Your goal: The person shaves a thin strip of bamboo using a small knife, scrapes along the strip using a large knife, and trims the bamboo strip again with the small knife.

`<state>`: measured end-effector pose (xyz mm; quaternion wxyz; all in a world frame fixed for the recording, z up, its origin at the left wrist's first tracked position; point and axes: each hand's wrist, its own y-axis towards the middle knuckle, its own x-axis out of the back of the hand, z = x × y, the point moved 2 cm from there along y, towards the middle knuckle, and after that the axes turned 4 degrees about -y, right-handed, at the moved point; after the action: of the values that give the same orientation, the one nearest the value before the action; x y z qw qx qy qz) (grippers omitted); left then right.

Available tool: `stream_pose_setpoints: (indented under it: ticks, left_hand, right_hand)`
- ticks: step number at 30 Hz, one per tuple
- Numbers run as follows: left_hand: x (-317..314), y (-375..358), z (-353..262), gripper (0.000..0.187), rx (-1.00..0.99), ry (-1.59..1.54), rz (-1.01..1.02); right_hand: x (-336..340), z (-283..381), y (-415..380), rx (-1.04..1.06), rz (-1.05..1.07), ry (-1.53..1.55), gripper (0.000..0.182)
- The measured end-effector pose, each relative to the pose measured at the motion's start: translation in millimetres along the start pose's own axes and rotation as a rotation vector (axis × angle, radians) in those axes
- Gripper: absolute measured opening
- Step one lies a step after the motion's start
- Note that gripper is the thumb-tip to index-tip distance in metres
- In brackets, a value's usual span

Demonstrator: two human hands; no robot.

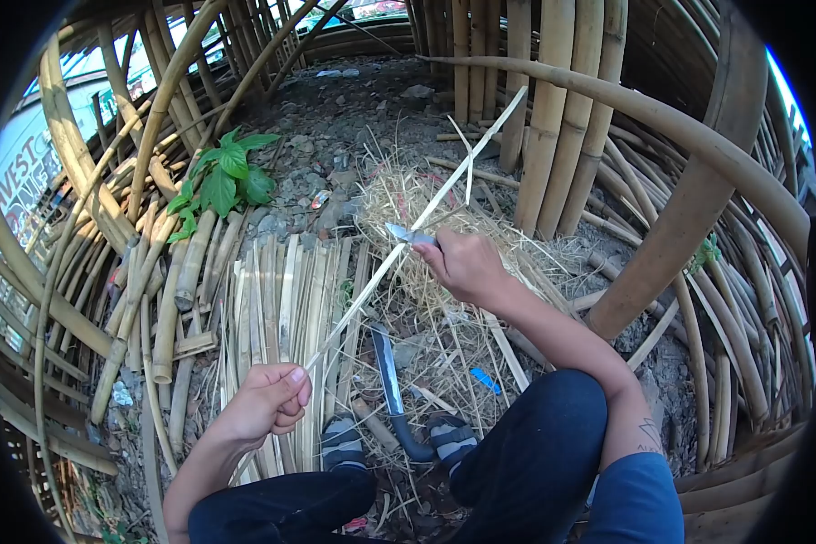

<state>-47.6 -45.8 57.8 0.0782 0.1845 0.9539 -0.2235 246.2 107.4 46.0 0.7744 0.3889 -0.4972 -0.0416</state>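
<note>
My left hand (265, 401) is closed, pinching the near end of a long pale bamboo strip (361, 297). The strip slants up and away to the right. In my right hand (465, 265) is a small knife (410, 236), its blade against the strip around the middle. A thin sliver (468, 172) crosses the strip near its far half. Below, between my feet, a long-bladed machete (388, 370) with a dark curved handle lies on the ground. Beside my left hand, many split bamboo strips (267, 304) lie side by side.
A heap of shavings (426, 204) covers the ground ahead. Upright bamboo poles (567, 118) stand at the right, with a curved pole (662, 98) arching across. Cut bamboo pieces (165, 331) and a leafy plant (227, 174) are at the left. A blue scrap (486, 381) lies near my knee.
</note>
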Motion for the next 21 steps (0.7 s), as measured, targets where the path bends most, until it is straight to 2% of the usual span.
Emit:
stream_pose_setpoints:
  ticks: [2,6,9,11,14,19,21]
  left_hand:
    - [-0.1,-1.7,-2.1,0.033,0.01,-0.011,0.01]
    - [1.7,-2.7,-4.7,0.034,0.004,-0.025,-0.003]
    - [1.9,-2.5,-5.0,0.033,0.01,-0.039,-0.014]
    - [2.5,-4.8,-5.3,0.033,0.016,-0.054,-0.015]
    - [9.0,-7.4,-2.6,0.035,0.012,-0.05,-0.066]
    - [11.3,-4.3,1.5,0.033,0.05,-0.05,-0.036]
    - [13.8,-8.7,1.7,0.033,0.055,-0.027,-0.063]
  right_hand:
    - [0.2,-3.2,-0.2,0.099,-0.085,-0.097,0.048]
    - [2.2,-7.6,0.0,0.156,-0.082,-0.179,0.047]
    - [3.7,-8.4,1.9,0.132,-0.046,-0.19,0.044]
    - [1.8,-20.1,4.0,-0.019,-0.077,-0.221,0.045]
    - [5.1,-36.9,-3.3,-0.059,-0.135,-0.235,0.051]
    - [5.2,-48.0,3.6,-0.077,-0.049,-0.341,0.052]
    - [5.8,-63.5,6.9,-0.153,-0.057,-0.391,0.051]
